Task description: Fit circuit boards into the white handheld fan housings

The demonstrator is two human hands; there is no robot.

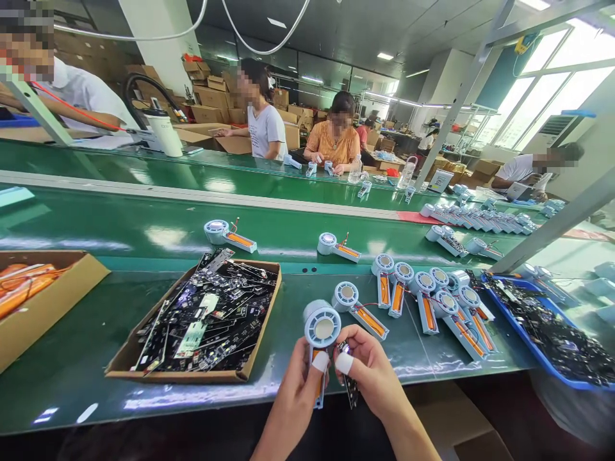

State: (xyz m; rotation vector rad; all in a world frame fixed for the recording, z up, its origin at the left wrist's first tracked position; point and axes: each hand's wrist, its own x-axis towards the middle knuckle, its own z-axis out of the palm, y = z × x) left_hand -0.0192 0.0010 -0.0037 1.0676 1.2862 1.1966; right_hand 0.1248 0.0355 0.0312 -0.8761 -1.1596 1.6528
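My left hand (298,378) is closed round the handle of a light blue handheld fan housing (321,325), whose round head points up and away from me. An orange battery shows inside its open handle, partly behind my thumb. In my right hand (368,365) a narrow black circuit board (352,390) is pinched, hanging downward close to the fan's handle. White tape covers both thumb tips. Just beyond my hands lies another fan housing (346,294) with an orange battery in its handle. Whether a wire joins the board to the fan I cannot tell.
A cardboard box (245,374) of black circuit boards stands left, with a box (72,314) of orange batteries farther left. Several fan housings (425,282) lie right, near a blue tray (552,365) of boards. Beyond runs a green conveyor belt (273,221); co-workers sit across it.
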